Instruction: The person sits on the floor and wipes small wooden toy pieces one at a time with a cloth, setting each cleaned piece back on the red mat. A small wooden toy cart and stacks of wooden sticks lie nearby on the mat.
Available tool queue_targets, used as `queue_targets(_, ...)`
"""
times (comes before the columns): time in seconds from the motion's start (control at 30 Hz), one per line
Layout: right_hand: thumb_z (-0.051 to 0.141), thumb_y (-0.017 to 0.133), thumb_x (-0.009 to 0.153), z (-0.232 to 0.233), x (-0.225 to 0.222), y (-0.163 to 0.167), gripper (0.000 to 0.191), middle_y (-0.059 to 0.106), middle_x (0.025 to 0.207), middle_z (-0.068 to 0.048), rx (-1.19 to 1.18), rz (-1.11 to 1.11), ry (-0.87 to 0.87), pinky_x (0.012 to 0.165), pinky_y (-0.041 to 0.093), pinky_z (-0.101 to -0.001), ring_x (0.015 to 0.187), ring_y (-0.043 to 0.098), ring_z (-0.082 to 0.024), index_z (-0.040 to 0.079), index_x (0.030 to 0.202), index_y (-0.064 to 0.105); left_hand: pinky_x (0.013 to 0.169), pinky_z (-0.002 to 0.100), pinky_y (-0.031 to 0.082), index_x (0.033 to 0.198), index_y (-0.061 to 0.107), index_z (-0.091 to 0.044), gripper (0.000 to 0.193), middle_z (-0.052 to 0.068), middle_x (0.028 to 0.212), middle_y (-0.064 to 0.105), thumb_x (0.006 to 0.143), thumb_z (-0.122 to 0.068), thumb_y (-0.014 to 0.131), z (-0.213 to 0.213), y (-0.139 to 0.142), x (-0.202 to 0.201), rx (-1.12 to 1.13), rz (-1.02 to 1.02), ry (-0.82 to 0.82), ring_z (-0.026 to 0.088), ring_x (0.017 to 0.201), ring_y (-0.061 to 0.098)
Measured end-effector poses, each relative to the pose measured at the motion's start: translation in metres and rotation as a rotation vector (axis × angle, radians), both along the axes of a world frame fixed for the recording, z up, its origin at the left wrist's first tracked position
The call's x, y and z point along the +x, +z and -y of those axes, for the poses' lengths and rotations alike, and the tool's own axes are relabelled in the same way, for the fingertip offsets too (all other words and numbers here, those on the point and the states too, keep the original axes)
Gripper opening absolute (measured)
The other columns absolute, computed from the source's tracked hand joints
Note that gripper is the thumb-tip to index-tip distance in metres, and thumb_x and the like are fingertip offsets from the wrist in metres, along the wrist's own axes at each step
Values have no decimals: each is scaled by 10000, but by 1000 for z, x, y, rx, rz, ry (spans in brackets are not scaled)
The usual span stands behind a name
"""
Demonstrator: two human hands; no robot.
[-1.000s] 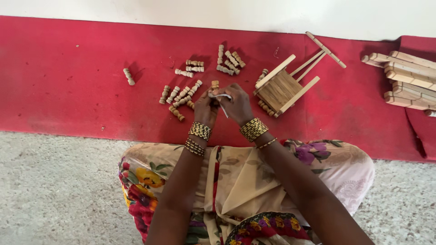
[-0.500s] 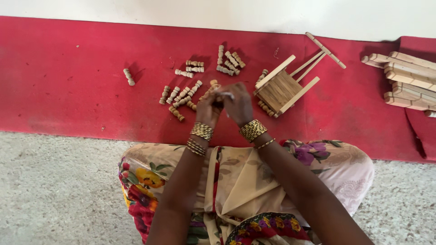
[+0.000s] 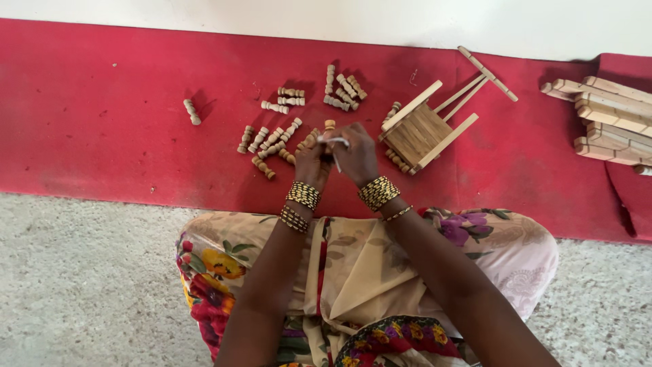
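My left hand (image 3: 312, 162) and right hand (image 3: 356, 156) meet over the red mat (image 3: 102, 149), wrists raised, both grips pinching a thin white stick (image 3: 333, 141) beside a turned peg (image 3: 329, 125).

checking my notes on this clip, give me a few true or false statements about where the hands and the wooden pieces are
1. Both hands, left hand and right hand, meet over the red mat. True.
2. The small wooden frame lies left of the hands. False: it lies just to their right.
3. A lone turned wooden peg lies apart from the others, far left. True.
4. The stack of wooden slats sits on the speckled floor by the knees. False: it lies at the mat's right edge.
5. The hands are empty. False: they hold a thin white stick and a peg between them.
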State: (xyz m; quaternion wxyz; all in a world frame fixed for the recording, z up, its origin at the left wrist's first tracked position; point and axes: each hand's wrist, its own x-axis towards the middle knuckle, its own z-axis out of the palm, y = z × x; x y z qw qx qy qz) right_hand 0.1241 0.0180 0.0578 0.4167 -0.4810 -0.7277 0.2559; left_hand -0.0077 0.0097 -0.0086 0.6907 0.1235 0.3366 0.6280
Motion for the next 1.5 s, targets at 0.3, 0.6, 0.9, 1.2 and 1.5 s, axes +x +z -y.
queue_targets(0.3, 36, 751, 913, -2, 1, 18, 126, 667, 1048, -112, 85, -185, -174, 750, 618, -340, 897, 716, -212, 77, 1032, 755, 841, 326, 605, 1240, 652, 34, 251, 91, 1077, 713, 1079, -130, 551, 10, 20, 12, 80, -31, -96, 173, 935, 700)
queue_targets(0.6, 6, 770, 824, 3, 1, 12, 160, 685, 964, -125, 67, -28, 23, 722, 577, -359, 846, 702, -255, 30, 982, 759, 632, 287, 533, 1087, 631, -38, 185, 56, 900, 687, 1052, -151, 489, -3, -7, 0, -32, 37, 15, 154, 744, 653)
queue_targets(0.9, -17, 709, 904, -12, 5, 7, 137, 706, 1046, -88, 237, -82, -107, 748, 627, -333, 949, 703, -237, 88, 992, 701, 650, 274, 567, 1100, 691, -54, 207, 37, 902, 683, 1085, -222, 570, 4, 18, 10, 3, -86, -13, 135, 753, 642)
queue_targets(1.2, 26, 729, 921, -2, -5, 28, 109, 655, 1033, -94, 146, -145, -182, 680, 634, -325, 873, 700, -209, 65, 1022, 716, 469, 232, 426, 1037, 655, -96, 243, -46, 714, 530, 1110, -304, 552, 13, 23, 21, -20, -182, -34, 58, 556, 450)
queue_targets(1.5, 75, 678, 971, -6, -2, 21, 79, 652, 1089, -113, -24, -170, -159, 598, 649, -275, 778, 713, -174, 80, 1034, 724, 681, 244, 505, 1193, 688, -17, 294, -23, 837, 619, 1109, -247, 525, 13, 8, 23, 163, -254, -146, 58, 728, 537)
